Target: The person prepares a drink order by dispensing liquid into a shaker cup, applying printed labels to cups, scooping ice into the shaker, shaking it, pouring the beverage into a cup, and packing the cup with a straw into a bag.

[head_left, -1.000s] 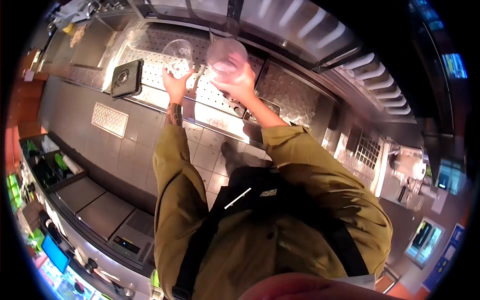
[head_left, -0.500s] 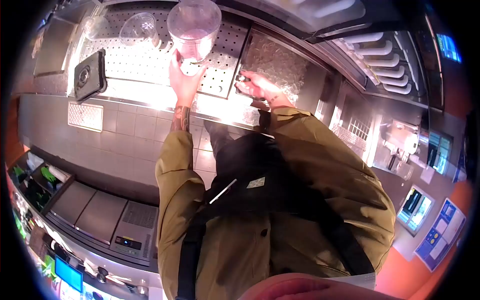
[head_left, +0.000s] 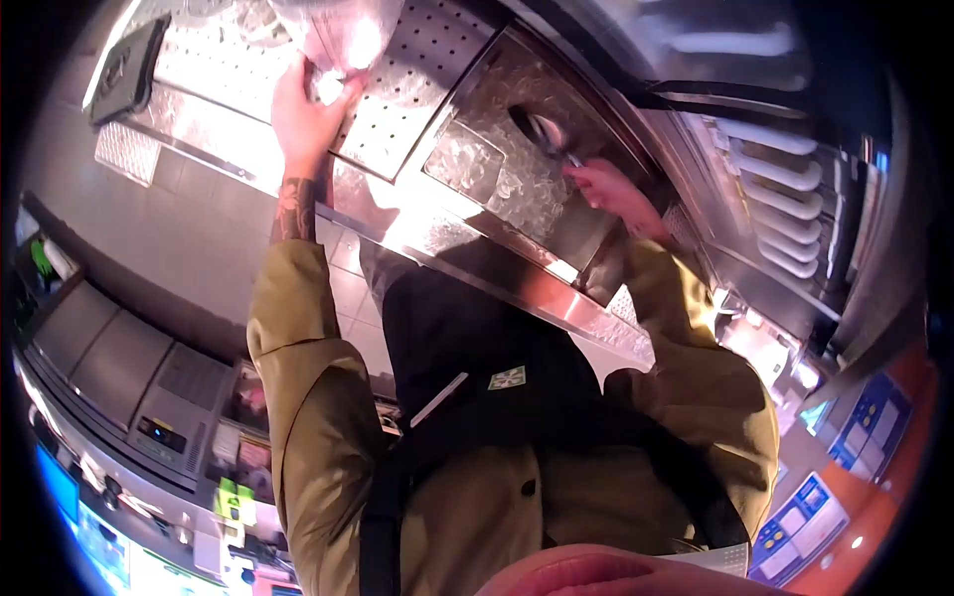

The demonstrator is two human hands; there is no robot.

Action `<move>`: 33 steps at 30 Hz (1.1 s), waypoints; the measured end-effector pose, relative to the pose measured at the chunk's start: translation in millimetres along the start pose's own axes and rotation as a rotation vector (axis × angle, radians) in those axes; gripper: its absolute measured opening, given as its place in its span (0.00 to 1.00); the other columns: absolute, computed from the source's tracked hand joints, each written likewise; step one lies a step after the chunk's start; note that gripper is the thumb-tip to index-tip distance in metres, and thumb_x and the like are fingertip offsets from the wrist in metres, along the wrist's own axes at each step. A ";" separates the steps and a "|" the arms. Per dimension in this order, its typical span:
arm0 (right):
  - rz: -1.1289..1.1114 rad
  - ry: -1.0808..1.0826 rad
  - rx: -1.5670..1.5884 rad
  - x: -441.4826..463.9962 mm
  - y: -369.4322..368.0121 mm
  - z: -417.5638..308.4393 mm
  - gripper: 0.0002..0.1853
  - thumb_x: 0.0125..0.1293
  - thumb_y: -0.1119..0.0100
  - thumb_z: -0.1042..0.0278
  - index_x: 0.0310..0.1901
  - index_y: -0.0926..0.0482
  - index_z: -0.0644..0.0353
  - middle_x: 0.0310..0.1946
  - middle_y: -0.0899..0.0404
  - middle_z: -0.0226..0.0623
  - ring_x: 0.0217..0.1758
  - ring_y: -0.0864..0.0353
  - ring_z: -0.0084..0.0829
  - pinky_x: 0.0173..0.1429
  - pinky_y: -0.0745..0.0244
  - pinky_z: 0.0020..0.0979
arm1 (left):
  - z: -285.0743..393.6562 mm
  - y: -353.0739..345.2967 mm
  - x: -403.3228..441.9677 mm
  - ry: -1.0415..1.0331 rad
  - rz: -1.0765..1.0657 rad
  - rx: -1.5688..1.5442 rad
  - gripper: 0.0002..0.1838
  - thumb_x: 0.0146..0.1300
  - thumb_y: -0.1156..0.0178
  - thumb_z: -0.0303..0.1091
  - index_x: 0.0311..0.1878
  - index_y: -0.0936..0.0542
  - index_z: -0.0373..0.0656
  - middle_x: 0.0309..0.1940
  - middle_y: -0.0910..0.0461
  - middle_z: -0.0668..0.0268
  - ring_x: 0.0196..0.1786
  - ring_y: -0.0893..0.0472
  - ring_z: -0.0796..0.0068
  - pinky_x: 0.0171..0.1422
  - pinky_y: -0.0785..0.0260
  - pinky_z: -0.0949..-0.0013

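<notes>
My left hand (head_left: 313, 107) is wrapped round the base of a large clear plastic cup (head_left: 343, 32) at the top left, over the perforated metal tray (head_left: 388, 109). My right hand (head_left: 608, 189) grips the handle of a dark metal scoop (head_left: 540, 129) and holds it over the bin of ice (head_left: 517, 194). Whether the scoop has ice in it is hard to tell. Part of another clear cup (head_left: 243, 22) shows left of the one I hold, cut off by the frame's top edge.
A dark square device (head_left: 129, 70) lies at the tray's left end. Curved white bars (head_left: 780, 199) stand behind the ice bin at the right. The steel counter edge (head_left: 447, 266) runs before my body. A grey appliance (head_left: 164, 433) is at the lower left.
My right hand let go of the large cup, moved right and took up the scoop over the ice. My left hand left the other cup and took the large one. The view has shifted right.
</notes>
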State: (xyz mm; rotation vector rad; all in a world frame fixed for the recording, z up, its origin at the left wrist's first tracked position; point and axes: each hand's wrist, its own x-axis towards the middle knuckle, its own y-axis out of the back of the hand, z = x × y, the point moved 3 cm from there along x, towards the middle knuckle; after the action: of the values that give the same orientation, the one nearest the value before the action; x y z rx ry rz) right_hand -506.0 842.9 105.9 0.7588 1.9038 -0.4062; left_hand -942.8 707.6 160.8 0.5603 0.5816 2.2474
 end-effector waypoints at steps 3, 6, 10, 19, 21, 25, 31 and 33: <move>0.429 0.410 -0.707 108.8 1.6 2.1 0.18 0.60 0.41 0.52 0.30 0.21 0.63 0.22 0.23 0.36 0.21 0.25 0.28 0.22 0.30 0.33 | 5.9 0.8 -2.0 -0.063 0.088 0.063 0.27 0.43 0.24 0.44 0.40 0.24 0.37 0.31 0.21 0.62 0.33 0.22 0.71 0.41 0.30 0.71; 0.703 0.557 -1.142 171.0 -50.2 -22.1 0.22 0.57 0.38 0.48 0.31 0.20 0.64 0.24 0.20 0.40 0.25 0.21 0.32 0.29 0.27 0.36 | -0.3 2.0 0.0 -0.097 0.102 0.128 0.30 0.41 0.24 0.49 0.38 0.24 0.36 0.31 0.21 0.62 0.33 0.22 0.72 0.41 0.29 0.70; 0.361 0.473 -1.153 196.0 -38.0 -8.2 0.22 0.55 0.38 0.45 0.34 0.18 0.61 0.26 0.18 0.43 0.29 0.19 0.37 0.38 0.27 0.38 | 0.8 1.7 -2.7 -0.013 0.057 0.162 0.32 0.39 0.24 0.53 0.38 0.24 0.35 0.30 0.21 0.61 0.33 0.21 0.71 0.42 0.29 0.70; 0.299 0.660 -0.589 12.2 32.4 -6.7 0.14 0.57 0.36 0.61 0.35 0.20 0.66 0.21 0.22 0.33 0.25 0.29 0.22 0.32 0.32 0.31 | -2.3 1.8 -5.4 -0.046 0.114 0.160 0.33 0.39 0.25 0.53 0.44 0.23 0.39 0.31 0.20 0.60 0.33 0.21 0.67 0.42 0.29 0.67; 0.275 0.646 -0.639 -42.1 36.5 -33.0 0.13 0.58 0.36 0.61 0.36 0.19 0.64 0.19 0.24 0.29 0.24 0.30 0.20 0.28 0.35 0.28 | 1.7 1.3 -5.9 -0.113 0.158 0.104 0.33 0.39 0.25 0.52 0.45 0.22 0.40 0.31 0.20 0.60 0.34 0.21 0.65 0.42 0.29 0.66; 0.203 0.465 -0.359 -157.7 4.0 -110.6 0.10 0.61 0.37 0.61 0.35 0.20 0.60 0.17 0.31 0.20 0.19 0.38 0.12 0.22 0.47 0.19 | -15.4 -1.1 -7.4 -0.082 0.109 0.259 0.34 0.42 0.26 0.53 0.47 0.23 0.38 0.36 0.20 0.58 0.38 0.22 0.63 0.46 0.29 0.65; 0.059 0.486 -0.244 -219.7 -22.8 -201.6 0.07 0.64 0.42 0.64 0.30 0.26 0.55 0.15 0.41 0.14 0.14 0.48 0.08 0.16 0.59 0.17 | -2.0 1.4 -6.9 -0.021 0.077 0.118 0.36 0.41 0.26 0.53 0.50 0.23 0.39 0.41 0.20 0.59 0.42 0.21 0.67 0.50 0.29 0.67; 0.028 0.484 -0.230 -233.8 -41.8 -231.0 0.09 0.65 0.43 0.64 0.28 0.28 0.53 0.15 0.43 0.13 0.12 0.50 0.08 0.15 0.61 0.17 | -5.9 1.6 -8.4 -0.047 0.118 0.079 0.37 0.41 0.25 0.52 0.52 0.24 0.40 0.43 0.20 0.60 0.44 0.21 0.69 0.52 0.29 0.68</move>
State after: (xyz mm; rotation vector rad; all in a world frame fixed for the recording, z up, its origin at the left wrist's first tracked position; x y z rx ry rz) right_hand -622.4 869.6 414.9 0.7752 2.3359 0.0249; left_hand -941.5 698.9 155.1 0.7016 0.6301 2.3231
